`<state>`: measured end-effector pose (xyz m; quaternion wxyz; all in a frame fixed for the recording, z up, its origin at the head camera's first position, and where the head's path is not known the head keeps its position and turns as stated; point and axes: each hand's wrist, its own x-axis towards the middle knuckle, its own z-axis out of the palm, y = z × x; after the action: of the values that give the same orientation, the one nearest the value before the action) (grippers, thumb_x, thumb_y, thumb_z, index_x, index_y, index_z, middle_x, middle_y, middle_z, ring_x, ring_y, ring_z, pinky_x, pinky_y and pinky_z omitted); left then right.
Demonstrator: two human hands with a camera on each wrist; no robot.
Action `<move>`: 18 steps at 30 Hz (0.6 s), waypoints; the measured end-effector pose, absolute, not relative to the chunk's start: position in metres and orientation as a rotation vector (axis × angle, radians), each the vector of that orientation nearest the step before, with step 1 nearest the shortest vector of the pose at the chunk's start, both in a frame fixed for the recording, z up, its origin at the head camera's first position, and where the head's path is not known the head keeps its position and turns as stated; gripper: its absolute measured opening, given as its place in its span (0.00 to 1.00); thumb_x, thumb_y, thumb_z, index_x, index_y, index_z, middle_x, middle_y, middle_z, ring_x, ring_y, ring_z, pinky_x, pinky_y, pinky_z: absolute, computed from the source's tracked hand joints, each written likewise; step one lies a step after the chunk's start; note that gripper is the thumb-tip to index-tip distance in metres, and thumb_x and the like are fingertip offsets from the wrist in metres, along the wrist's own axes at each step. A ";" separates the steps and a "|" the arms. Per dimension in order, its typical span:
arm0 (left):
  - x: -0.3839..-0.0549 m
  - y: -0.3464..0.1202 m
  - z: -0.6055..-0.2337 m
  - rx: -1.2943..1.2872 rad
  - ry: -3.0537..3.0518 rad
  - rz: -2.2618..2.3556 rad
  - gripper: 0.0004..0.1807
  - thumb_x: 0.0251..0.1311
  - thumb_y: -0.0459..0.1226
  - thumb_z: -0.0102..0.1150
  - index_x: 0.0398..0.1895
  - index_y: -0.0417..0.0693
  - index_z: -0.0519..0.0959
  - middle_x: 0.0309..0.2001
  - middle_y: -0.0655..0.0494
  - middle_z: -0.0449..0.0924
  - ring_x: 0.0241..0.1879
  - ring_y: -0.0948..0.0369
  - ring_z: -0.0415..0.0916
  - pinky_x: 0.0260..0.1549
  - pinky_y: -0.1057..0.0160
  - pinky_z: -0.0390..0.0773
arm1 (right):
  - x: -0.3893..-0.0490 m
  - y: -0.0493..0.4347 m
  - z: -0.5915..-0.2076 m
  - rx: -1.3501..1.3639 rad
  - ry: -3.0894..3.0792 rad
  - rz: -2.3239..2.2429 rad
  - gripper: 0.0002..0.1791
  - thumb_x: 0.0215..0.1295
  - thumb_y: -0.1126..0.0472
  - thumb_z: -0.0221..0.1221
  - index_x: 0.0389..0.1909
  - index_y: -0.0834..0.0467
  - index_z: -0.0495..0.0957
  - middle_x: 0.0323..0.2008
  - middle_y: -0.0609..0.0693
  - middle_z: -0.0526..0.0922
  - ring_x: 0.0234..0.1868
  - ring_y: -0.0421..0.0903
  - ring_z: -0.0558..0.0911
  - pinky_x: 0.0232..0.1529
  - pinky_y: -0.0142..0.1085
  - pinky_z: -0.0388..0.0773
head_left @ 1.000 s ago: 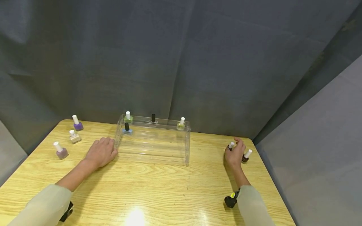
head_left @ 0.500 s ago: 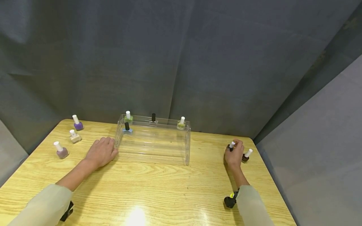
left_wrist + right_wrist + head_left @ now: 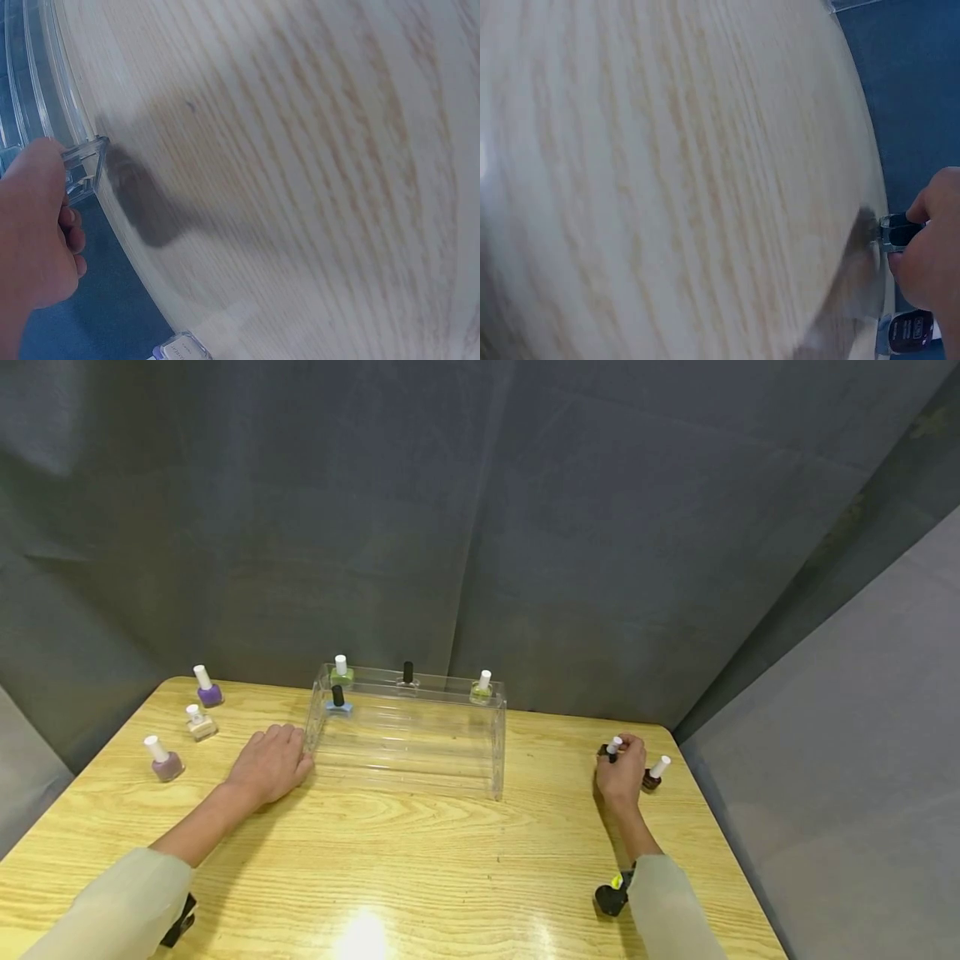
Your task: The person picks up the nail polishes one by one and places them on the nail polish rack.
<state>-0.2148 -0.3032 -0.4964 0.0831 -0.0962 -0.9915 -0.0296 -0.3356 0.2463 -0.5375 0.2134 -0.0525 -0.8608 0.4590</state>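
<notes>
My left hand [image 3: 272, 764] grips the left side of a clear acrylic tiered rack [image 3: 405, 789]; in the left wrist view its fingers curl beside the rack's corner [image 3: 88, 159]. At the right of the table, my right hand [image 3: 622, 775] pinches a dark nail polish bottle [image 3: 609, 752] with a white cap. The right wrist view shows that bottle [image 3: 896, 232] between thumb and fingers, partly covered by them. Just right of this hand stands another dark nail polish bottle [image 3: 653, 778], also white-capped.
The rack's top tier bears a green bottle [image 3: 342, 676], a black-capped one [image 3: 408, 674] and a yellowish one [image 3: 482, 691]. A blue bottle [image 3: 339, 707] sits one tier lower. Purple [image 3: 211, 694], cream [image 3: 202, 726] and mauve [image 3: 167, 766] bottles stand at left. A dark curtain [image 3: 480, 527] hangs behind.
The right hand's raised fingers have come down and closed around the dark bottle, which has shifted slightly. My left hand stays at the rack.
</notes>
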 end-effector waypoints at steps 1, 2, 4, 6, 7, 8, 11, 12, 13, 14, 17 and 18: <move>-0.215 -0.303 -0.496 -0.287 -2.960 -0.088 0.14 0.69 0.42 0.48 0.39 0.37 0.70 0.34 0.47 0.69 0.37 0.47 0.67 0.37 0.47 0.67 | -0.335 0.245 -0.536 -0.138 -2.397 1.279 0.25 0.62 0.76 0.55 0.61 0.70 0.62 0.51 0.65 0.66 0.50 0.61 0.70 0.50 0.53 0.67; -0.215 -0.303 -0.497 -0.286 -2.959 -0.088 0.14 0.69 0.42 0.48 0.39 0.37 0.70 0.34 0.47 0.69 0.37 0.47 0.67 0.37 0.47 0.67 | -0.335 0.244 -0.534 -0.119 -2.401 1.296 0.26 0.63 0.76 0.55 0.61 0.70 0.61 0.52 0.66 0.66 0.50 0.61 0.71 0.50 0.53 0.69; -0.215 -0.304 -0.497 -0.283 -2.961 -0.090 0.14 0.69 0.42 0.49 0.40 0.36 0.70 0.34 0.47 0.69 0.37 0.47 0.67 0.37 0.47 0.66 | -0.335 0.241 -0.529 -0.079 -2.412 1.325 0.26 0.64 0.76 0.54 0.63 0.70 0.60 0.53 0.66 0.66 0.50 0.61 0.73 0.48 0.51 0.71; -0.215 -0.304 -0.497 -0.281 -2.962 -0.091 0.15 0.70 0.42 0.48 0.40 0.36 0.70 0.34 0.47 0.69 0.37 0.47 0.67 0.37 0.47 0.66 | -0.334 0.236 -0.523 -0.033 -2.419 1.347 0.26 0.65 0.76 0.53 0.63 0.70 0.60 0.54 0.66 0.66 0.50 0.61 0.74 0.47 0.50 0.72; -0.215 -0.304 -0.497 -0.280 -2.963 -0.092 0.15 0.70 0.42 0.48 0.40 0.36 0.70 0.34 0.47 0.69 0.37 0.47 0.67 0.36 0.47 0.66 | -0.335 0.233 -0.520 -0.011 -2.412 1.363 0.26 0.65 0.76 0.52 0.63 0.70 0.60 0.55 0.66 0.66 0.51 0.61 0.74 0.47 0.50 0.72; -0.215 -0.304 -0.497 -0.279 -2.962 -0.091 0.15 0.70 0.42 0.48 0.40 0.36 0.70 0.34 0.47 0.69 0.37 0.47 0.66 0.36 0.47 0.66 | -0.335 0.229 -0.516 0.019 -2.406 1.373 0.26 0.65 0.77 0.52 0.63 0.70 0.60 0.55 0.66 0.66 0.52 0.62 0.74 0.48 0.51 0.72; -0.215 -0.304 -0.497 -0.281 -2.958 -0.093 0.14 0.70 0.42 0.48 0.39 0.37 0.70 0.34 0.47 0.68 0.36 0.48 0.66 0.36 0.48 0.66 | -0.335 0.219 -0.504 0.070 -2.384 1.386 0.25 0.64 0.77 0.52 0.62 0.69 0.61 0.55 0.66 0.67 0.53 0.62 0.73 0.51 0.51 0.71; -0.215 -0.304 -0.497 -0.283 -2.956 -0.096 0.14 0.70 0.42 0.48 0.38 0.38 0.69 0.33 0.48 0.68 0.36 0.48 0.65 0.35 0.48 0.66 | -0.334 0.215 -0.500 0.091 -2.373 1.402 0.25 0.64 0.77 0.52 0.62 0.69 0.61 0.55 0.67 0.67 0.54 0.62 0.73 0.52 0.52 0.71; -0.215 -0.304 -0.498 -0.285 -2.953 -0.096 0.13 0.70 0.42 0.48 0.37 0.38 0.69 0.33 0.48 0.68 0.35 0.48 0.65 0.35 0.48 0.66 | -0.334 0.211 -0.496 0.109 -2.367 1.414 0.25 0.64 0.77 0.52 0.62 0.69 0.61 0.55 0.67 0.67 0.54 0.62 0.73 0.53 0.52 0.71; -0.215 -0.304 -0.498 -0.287 -2.950 -0.097 0.13 0.69 0.42 0.48 0.37 0.38 0.69 0.33 0.48 0.67 0.35 0.48 0.65 0.35 0.49 0.66 | -0.333 0.207 -0.492 0.126 -2.364 1.428 0.25 0.64 0.77 0.51 0.62 0.69 0.61 0.55 0.66 0.66 0.55 0.61 0.72 0.53 0.52 0.72; -0.215 -0.304 -0.498 -0.293 -2.943 -0.098 0.13 0.69 0.42 0.48 0.36 0.39 0.69 0.32 0.49 0.67 0.34 0.49 0.65 0.34 0.49 0.65 | -0.330 0.195 -0.480 0.178 -2.346 1.477 0.24 0.64 0.78 0.51 0.61 0.68 0.61 0.55 0.65 0.67 0.54 0.59 0.72 0.53 0.51 0.73; -0.215 -0.304 -0.497 -0.295 -2.941 -0.099 0.13 0.69 0.42 0.48 0.35 0.39 0.69 0.32 0.49 0.67 0.34 0.49 0.65 0.34 0.49 0.65 | -0.328 0.191 -0.476 0.198 -2.343 1.489 0.24 0.65 0.78 0.51 0.62 0.67 0.61 0.55 0.65 0.67 0.54 0.58 0.72 0.53 0.51 0.73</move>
<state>-0.2150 -0.3042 -0.4975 0.0918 -0.0993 -0.9903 -0.0332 -0.3283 0.1907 -0.4758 0.1783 0.0700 -0.8283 0.5266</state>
